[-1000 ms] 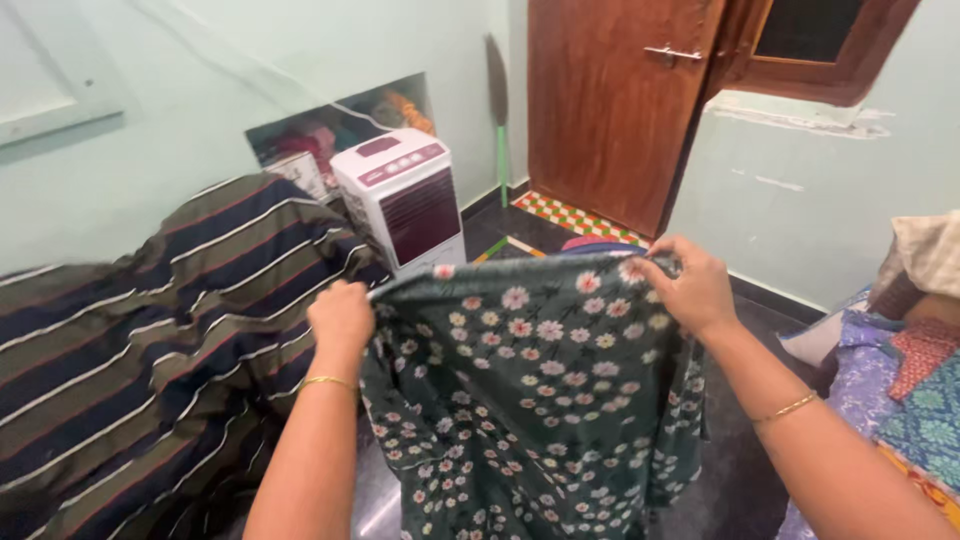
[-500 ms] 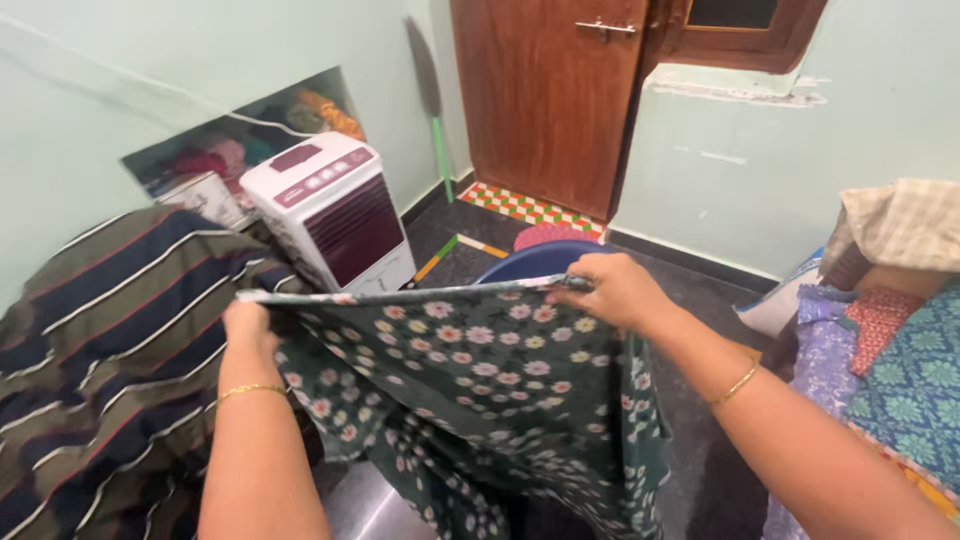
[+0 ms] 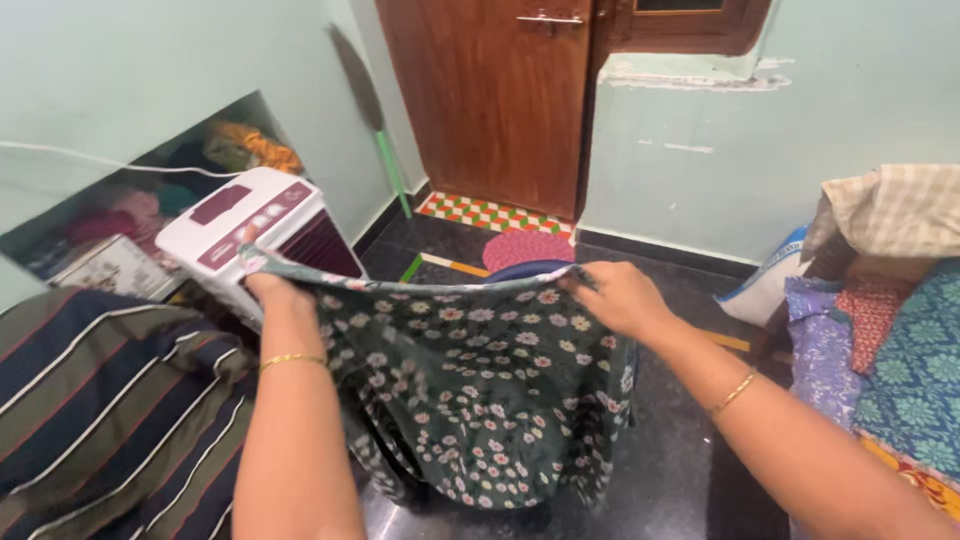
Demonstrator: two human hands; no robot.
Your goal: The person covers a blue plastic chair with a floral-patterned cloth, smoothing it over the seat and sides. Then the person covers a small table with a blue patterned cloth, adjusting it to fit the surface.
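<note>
I hold a dark green cloth with a small white and pink flower print (image 3: pixel 470 380) stretched out in front of me. My left hand (image 3: pixel 275 292) grips its top edge at the left corner, and my right hand (image 3: pixel 615 295) grips the same edge at the right. The cloth hangs down from both hands towards the dark floor. A gold bangle sits on each wrist.
A white and maroon air cooler (image 3: pixel 255 225) stands just behind my left hand. A dark striped fabric (image 3: pixel 100 400) lies at the lower left. Patterned blue cloths (image 3: pixel 880 370) are piled at the right. A brown wooden door (image 3: pixel 500 90), a checked doormat (image 3: pixel 490 213) and a broom (image 3: pixel 375 120) are ahead.
My hands have spread further apart and lifted the cloth's top edge taut. The view has shifted left and down, so the door and cooler sit differently in view.
</note>
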